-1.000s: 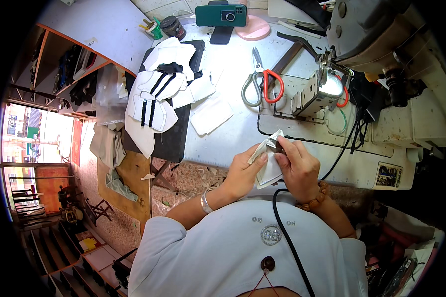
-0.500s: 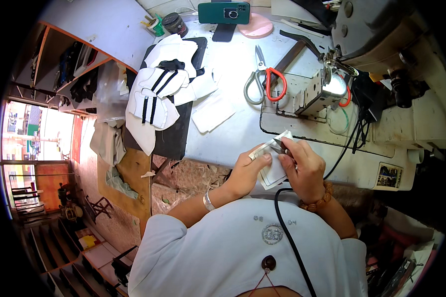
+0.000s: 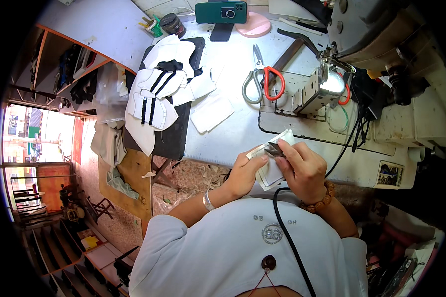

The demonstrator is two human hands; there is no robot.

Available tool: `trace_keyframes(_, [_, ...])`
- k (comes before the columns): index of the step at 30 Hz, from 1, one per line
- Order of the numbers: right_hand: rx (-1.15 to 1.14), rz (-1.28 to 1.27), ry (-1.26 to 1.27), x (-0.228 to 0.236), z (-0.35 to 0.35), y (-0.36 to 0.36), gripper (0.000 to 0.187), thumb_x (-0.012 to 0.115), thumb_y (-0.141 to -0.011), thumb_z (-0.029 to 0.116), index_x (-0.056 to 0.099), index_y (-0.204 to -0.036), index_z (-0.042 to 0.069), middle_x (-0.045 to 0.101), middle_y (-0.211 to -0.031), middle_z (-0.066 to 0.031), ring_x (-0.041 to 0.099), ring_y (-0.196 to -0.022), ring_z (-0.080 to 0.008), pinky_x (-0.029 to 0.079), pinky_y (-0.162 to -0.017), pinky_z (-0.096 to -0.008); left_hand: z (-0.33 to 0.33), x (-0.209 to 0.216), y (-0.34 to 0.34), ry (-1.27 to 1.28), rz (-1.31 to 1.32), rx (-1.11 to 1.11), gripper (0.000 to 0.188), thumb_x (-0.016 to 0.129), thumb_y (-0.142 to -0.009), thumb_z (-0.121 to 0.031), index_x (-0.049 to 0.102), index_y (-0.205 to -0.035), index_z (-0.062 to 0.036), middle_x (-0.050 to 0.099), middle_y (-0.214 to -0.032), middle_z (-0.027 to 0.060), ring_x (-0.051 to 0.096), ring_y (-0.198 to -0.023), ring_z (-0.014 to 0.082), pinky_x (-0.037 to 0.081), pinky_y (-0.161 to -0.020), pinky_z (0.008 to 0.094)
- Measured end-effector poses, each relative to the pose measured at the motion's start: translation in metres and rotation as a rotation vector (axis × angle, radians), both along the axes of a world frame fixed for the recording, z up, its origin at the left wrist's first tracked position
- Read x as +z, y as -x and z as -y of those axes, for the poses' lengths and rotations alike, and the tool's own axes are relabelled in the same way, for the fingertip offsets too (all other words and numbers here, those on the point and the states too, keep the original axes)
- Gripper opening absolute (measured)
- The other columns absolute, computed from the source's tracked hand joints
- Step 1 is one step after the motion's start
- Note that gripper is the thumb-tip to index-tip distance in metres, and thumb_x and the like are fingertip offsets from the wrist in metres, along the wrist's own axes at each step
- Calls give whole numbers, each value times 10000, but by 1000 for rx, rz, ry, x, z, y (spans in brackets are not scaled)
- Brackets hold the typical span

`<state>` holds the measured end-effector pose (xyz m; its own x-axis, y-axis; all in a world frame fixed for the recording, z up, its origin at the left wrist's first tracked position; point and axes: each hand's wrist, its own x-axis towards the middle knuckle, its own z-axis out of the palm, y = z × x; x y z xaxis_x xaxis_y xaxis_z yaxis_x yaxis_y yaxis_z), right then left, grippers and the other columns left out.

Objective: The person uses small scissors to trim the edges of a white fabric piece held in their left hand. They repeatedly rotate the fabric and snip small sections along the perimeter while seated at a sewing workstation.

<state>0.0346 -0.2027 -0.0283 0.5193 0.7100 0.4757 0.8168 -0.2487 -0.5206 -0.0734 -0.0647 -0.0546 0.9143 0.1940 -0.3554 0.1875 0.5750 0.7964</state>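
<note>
My left hand (image 3: 245, 173) grips a small layered stack of white pieces (image 3: 269, 174) over the table's front edge, its thumb lying on top. In my right hand (image 3: 305, 171) is a pair of small dark metal thread snips (image 3: 273, 149); the fingers are closed round them. Their forked tips lie over the upper part of the white pieces, pointing toward my left thumb. My right fingers hide most of the snips' handle. Just beyond both hands is the front edge of the white worktable (image 3: 218, 148).
White shoe-upper pieces (image 3: 156, 81) with black cords lie on a black board (image 3: 176, 141) at left. Beyond my hands are scissors (image 3: 263, 79) with one red handle loop, a hammer (image 3: 290, 53) and a sewing machine (image 3: 312, 91). A green phone (image 3: 220, 13) stands at the back.
The snips have shifted slightly left over the white pieces, and their forked tips now show more plainly. My left thumb has slid a little. The view has moved slightly.
</note>
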Motion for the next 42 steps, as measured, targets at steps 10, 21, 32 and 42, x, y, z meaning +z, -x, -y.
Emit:
trace_keyframes(10, [-22,-22,4,-2,-1,2,345,703,-764,149,626,-1092,73,519,-731,-50,527,-540,-218,413,-481,-330,2,7,-3,-76,-21,-21,334,443,-925,-123,536,-1215,14,627,-1013,49,552,-906,98,451,-808,254])
trace_keyframes(21, [-59,0,-83,5,2,-2,329,714,-745,113,645,-1062,55,561,-810,-59,534,-526,-203,415,-469,-310,3,7,-1,-173,-98,-107,323,460,-906,-93,551,-1199,9,602,-967,26,516,-894,80,417,-784,238])
trace_keyframes(32, [-26,-10,2,1,3,2,317,714,-754,150,654,-1054,67,573,-895,-58,557,-556,-186,438,-489,-306,4,4,-1,-110,4,-22,335,448,-935,-129,527,-1225,20,608,-1054,43,532,-943,87,440,-838,248])
trace_keyframes(42, [-33,-12,-2,1,1,0,329,712,-756,148,642,-1067,65,579,-910,-67,574,-574,-196,452,-502,-311,4,8,-2,-105,12,-13,334,450,-950,-147,516,-1234,16,600,-1073,44,539,-963,92,444,-853,250])
